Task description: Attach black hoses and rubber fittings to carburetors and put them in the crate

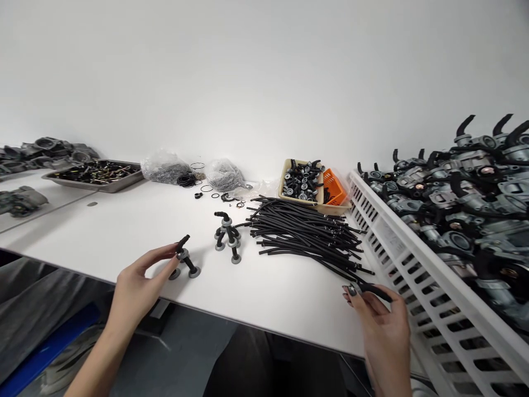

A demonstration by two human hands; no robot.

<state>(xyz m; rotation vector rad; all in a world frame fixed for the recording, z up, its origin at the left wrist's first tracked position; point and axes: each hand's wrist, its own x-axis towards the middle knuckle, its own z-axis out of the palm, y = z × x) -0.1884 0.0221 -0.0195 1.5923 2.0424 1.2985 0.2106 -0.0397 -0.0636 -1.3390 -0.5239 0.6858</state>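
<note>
My left hand (144, 275) is closed, thumb and fingers pinching a grey cap with a black rubber elbow (182, 246). It is just above or touching similar caps (193, 271) standing on the white table; contact is unclear. At the lower right, my right hand (382, 320) is closed on another grey cap with a black elbow (374, 290), the elbow pointing right. Between the hands stands a cluster of capped elbows (228, 234), some stacked on others. Behind my right hand lies a loose pile of black rubber hoses (301, 229).
A white slotted crate (397, 248) full of metal carburetor-like parts (454, 193) borders the right. Along the wall are a cream bin (285, 193) of capped elbows, an orange basket (336, 187), plastic bags (225, 173), and a metal tray (119, 186). Metal castings (45, 151) lie far left.
</note>
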